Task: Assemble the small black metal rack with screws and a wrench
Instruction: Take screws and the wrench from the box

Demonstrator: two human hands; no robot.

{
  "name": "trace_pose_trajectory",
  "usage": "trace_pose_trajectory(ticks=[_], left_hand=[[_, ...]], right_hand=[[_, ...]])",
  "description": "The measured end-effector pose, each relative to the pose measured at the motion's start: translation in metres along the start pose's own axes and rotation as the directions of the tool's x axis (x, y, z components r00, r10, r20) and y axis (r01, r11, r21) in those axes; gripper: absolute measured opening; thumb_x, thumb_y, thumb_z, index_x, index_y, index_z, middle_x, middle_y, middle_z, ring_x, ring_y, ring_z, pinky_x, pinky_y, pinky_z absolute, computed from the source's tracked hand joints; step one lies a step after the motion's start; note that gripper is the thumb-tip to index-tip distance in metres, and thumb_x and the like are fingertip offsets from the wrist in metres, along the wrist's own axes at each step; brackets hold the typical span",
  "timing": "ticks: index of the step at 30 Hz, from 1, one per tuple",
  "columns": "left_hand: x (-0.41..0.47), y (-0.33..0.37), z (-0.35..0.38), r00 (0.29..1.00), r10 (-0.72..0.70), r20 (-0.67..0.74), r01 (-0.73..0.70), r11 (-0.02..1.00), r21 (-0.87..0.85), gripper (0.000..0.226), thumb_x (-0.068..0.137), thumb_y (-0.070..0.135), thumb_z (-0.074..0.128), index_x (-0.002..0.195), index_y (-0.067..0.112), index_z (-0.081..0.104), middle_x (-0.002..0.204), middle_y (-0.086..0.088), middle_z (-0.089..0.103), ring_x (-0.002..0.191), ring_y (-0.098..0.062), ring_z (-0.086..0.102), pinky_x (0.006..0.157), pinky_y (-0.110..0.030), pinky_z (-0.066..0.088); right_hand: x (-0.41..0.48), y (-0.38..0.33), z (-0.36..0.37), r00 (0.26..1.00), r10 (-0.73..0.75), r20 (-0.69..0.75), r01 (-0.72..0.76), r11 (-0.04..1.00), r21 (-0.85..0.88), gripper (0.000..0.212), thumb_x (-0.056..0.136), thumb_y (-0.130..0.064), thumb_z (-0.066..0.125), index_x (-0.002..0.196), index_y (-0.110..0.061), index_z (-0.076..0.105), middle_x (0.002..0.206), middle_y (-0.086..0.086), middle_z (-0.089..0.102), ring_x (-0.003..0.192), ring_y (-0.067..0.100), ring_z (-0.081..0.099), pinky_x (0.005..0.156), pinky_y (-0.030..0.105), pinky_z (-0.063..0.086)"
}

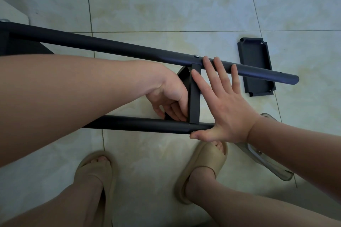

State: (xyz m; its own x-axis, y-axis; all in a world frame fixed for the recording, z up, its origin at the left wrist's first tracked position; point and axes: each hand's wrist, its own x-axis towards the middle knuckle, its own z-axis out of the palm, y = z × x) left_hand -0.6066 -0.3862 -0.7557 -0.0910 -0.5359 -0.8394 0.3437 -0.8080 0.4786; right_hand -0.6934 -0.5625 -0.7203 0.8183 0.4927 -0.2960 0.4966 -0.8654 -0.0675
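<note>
The half-built rack (110, 47) is held over the tile floor (166, 14). Its far tube (258, 73) and near tube (138, 125) are joined by a fitted shelf (194, 96), seen almost edge-on. The right hand (227, 105) lies flat across the gap, fingers (209, 69) straight and spread, tips on the far tube and thumb against the near tube's end. The left hand (169, 96) reaches in beside the shelf, its fingers (173, 113) curled at the shelf's near corner. Whether they pinch a fastener there or only the shelf's edge I cannot tell, since the hand hides it. One screw (196, 56) shows on the far tube; a loose shelf (256, 66) lies on the floor beyond. The flat right hand only braces and does not grip. So if the near joint is not yet fastened, the tubes could spread and let the shelf twist out of line — and any small part in those curled fingers could drop onto the tiles.
</note>
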Motion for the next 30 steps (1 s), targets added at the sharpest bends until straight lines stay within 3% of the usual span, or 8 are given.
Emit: trace_pose_trajectory(ticks=[4, 11, 14, 17, 25, 30], left_hand=[[0.001, -0.002, 0.0, 0.999, 0.041, 0.004, -0.041, 0.999, -0.025, 0.016, 0.092, 0.009, 0.063, 0.104, 0.018, 0.069, 0.089, 0.003, 0.072, 0.093, -0.014, 0.065, 0.1, -0.04, 0.043], [0.005, -0.013, 0.003, 0.982, 0.185, -0.024, -0.187, 0.974, -0.128, 0.024, 0.09, -0.001, 0.063, 0.106, 0.015, 0.069, 0.104, -0.004, 0.073, 0.088, -0.013, 0.071, 0.081, -0.033, 0.05], [0.002, -0.014, 0.001, 0.982, 0.188, -0.011, -0.188, 0.976, -0.111, 0.021, 0.09, 0.004, 0.064, 0.103, 0.018, 0.071, 0.106, -0.001, 0.075, 0.097, -0.013, 0.072, 0.089, -0.038, 0.05], [-0.002, -0.011, -0.001, 0.995, 0.099, 0.034, -0.098, 0.995, -0.012, 0.017, 0.093, 0.019, 0.064, 0.107, 0.024, 0.072, 0.108, 0.004, 0.076, 0.109, -0.014, 0.069, 0.097, -0.042, 0.047], [0.001, -0.005, 0.002, 0.999, 0.043, -0.02, -0.044, 0.999, -0.028, 0.013, 0.094, 0.013, 0.062, 0.104, 0.02, 0.069, 0.088, 0.004, 0.072, 0.094, -0.013, 0.065, 0.1, -0.038, 0.044], [0.003, -0.006, 0.002, 0.996, 0.093, -0.014, -0.094, 0.994, -0.056, 0.013, 0.092, 0.008, 0.063, 0.099, 0.018, 0.07, 0.09, 0.001, 0.072, 0.089, -0.014, 0.067, 0.097, -0.037, 0.045]], right_hand=[[0.0, -0.001, 0.0, 1.0, 0.0, 0.005, 0.0, 1.0, -0.001, 0.133, 0.066, -0.095, 0.044, 0.163, -0.013, 0.003, 0.169, 0.021, -0.006, 0.155, 0.043, -0.01, 0.119, 0.071, -0.004], [0.0, 0.0, 0.0, 1.0, -0.001, 0.002, 0.001, 1.0, 0.009, 0.132, 0.067, -0.096, 0.042, 0.163, -0.014, 0.002, 0.169, 0.02, -0.007, 0.155, 0.043, -0.011, 0.119, 0.071, -0.004], [0.0, 0.0, 0.001, 1.0, -0.001, 0.001, 0.001, 1.0, 0.005, 0.132, 0.067, -0.095, 0.043, 0.163, -0.013, 0.003, 0.169, 0.02, -0.006, 0.155, 0.043, -0.011, 0.118, 0.071, -0.004], [0.0, 0.0, 0.0, 1.0, 0.0, 0.005, 0.0, 1.0, -0.004, 0.133, 0.067, -0.095, 0.043, 0.163, -0.013, 0.003, 0.169, 0.02, -0.007, 0.155, 0.042, -0.011, 0.118, 0.072, -0.003], [0.0, 0.001, 0.001, 1.0, -0.004, -0.006, 0.004, 1.0, 0.005, 0.132, 0.067, -0.096, 0.042, 0.163, -0.014, 0.002, 0.169, 0.02, -0.006, 0.155, 0.043, -0.01, 0.119, 0.071, -0.005], [0.001, 0.001, 0.002, 1.0, -0.003, -0.006, 0.003, 1.0, 0.004, 0.133, 0.067, -0.097, 0.042, 0.163, -0.015, 0.002, 0.169, 0.02, -0.007, 0.155, 0.043, -0.011, 0.119, 0.07, -0.005]])
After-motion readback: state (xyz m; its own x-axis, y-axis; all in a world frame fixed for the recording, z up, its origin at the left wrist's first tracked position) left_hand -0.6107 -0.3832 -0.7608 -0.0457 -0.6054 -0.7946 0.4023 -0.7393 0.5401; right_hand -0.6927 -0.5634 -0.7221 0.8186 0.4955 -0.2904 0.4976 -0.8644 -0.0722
